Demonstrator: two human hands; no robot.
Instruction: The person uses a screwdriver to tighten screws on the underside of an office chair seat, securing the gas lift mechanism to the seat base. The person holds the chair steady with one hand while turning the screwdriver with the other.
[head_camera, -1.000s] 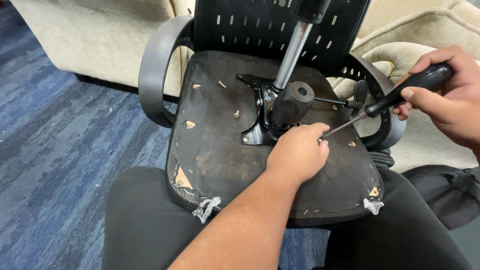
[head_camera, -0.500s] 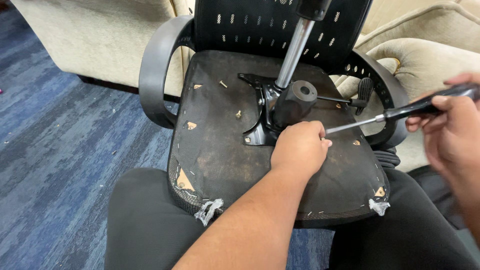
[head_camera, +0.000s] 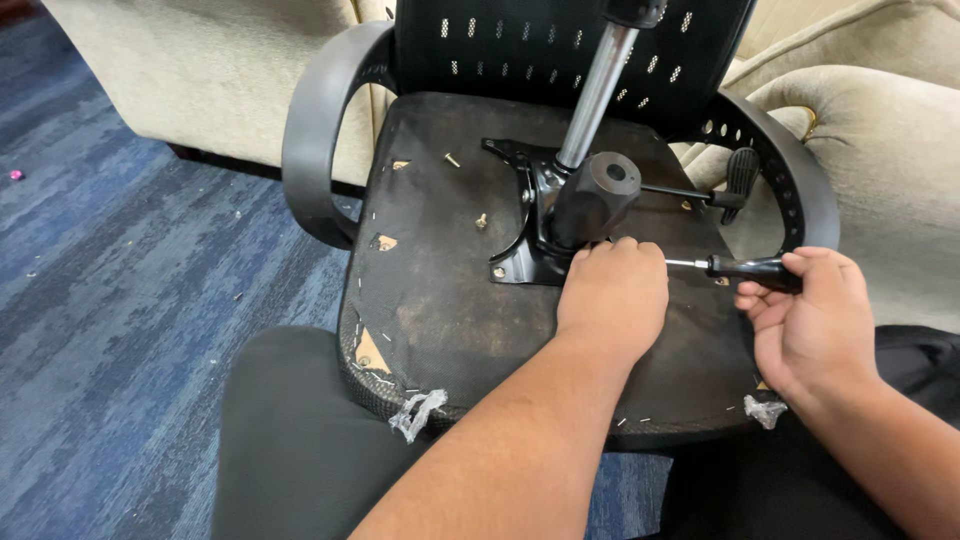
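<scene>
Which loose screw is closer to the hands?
The screw standing beside the black metal plate; the other screw lies farther up the seat, away from the left hand.

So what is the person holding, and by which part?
The right hand grips a screwdriver by its black handle. The left hand rests by the chair's metal plate; anything in it is hidden.

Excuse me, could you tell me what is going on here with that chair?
A person has an upturned office chair across their lap, its underside facing up. Their left hand rests beside the black metal plate under the seat, while the right hand holds a black-handled screwdriver level, its tip pointing in at the left hand's fingers. Two loose screws lie on the seat bottom. A beige sofa stands behind.
</scene>
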